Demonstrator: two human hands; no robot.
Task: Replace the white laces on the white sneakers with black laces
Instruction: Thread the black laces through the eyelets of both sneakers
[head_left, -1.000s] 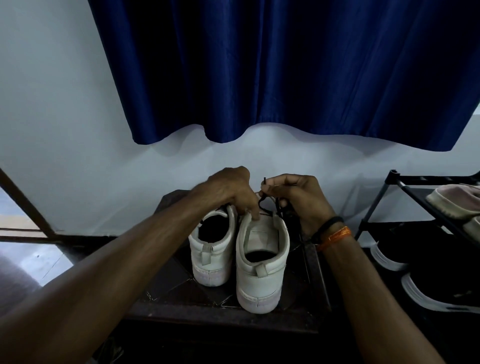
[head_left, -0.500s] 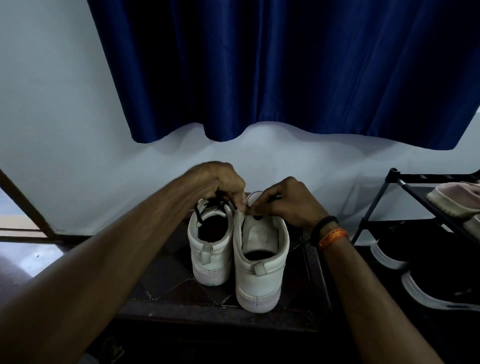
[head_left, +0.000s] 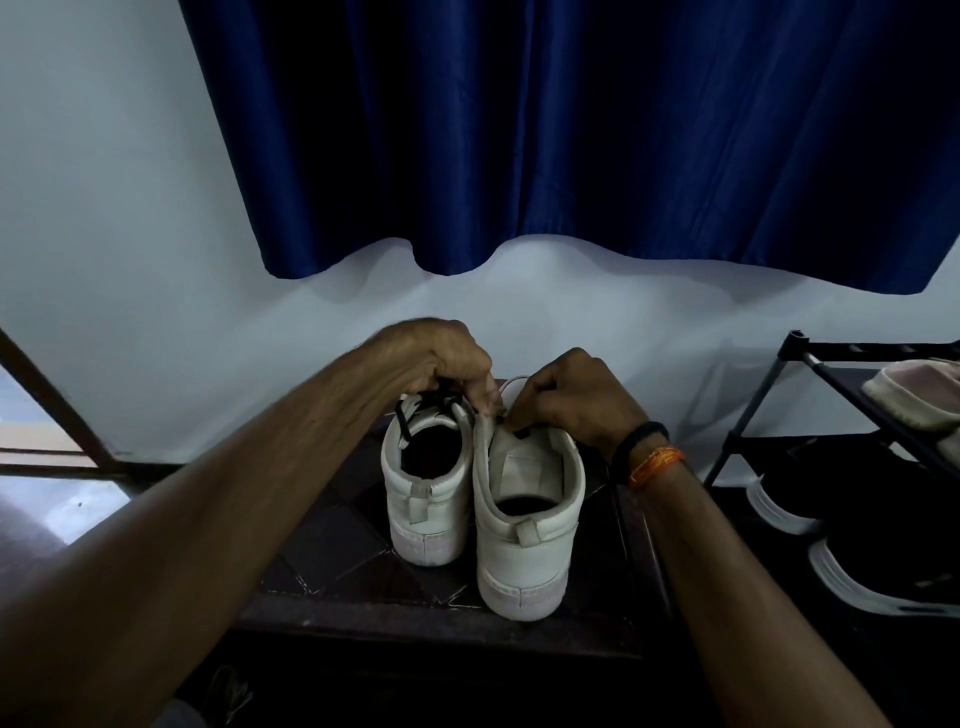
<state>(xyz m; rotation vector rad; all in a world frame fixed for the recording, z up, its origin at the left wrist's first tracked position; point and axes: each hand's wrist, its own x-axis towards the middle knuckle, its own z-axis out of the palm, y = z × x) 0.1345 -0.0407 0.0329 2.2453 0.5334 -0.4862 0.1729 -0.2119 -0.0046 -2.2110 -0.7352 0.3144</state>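
Two white sneakers (head_left: 483, 499) on a dark table (head_left: 332, 545), black laces (head_left: 415, 408) in the left shoe.

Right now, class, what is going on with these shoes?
A person is lacing two white sneakers that stand heel-toward-camera on a dark tiled stool. The left hand and right hand both work at the top of the right sneaker, pinching its black lace. The left sneaker already shows black lace.
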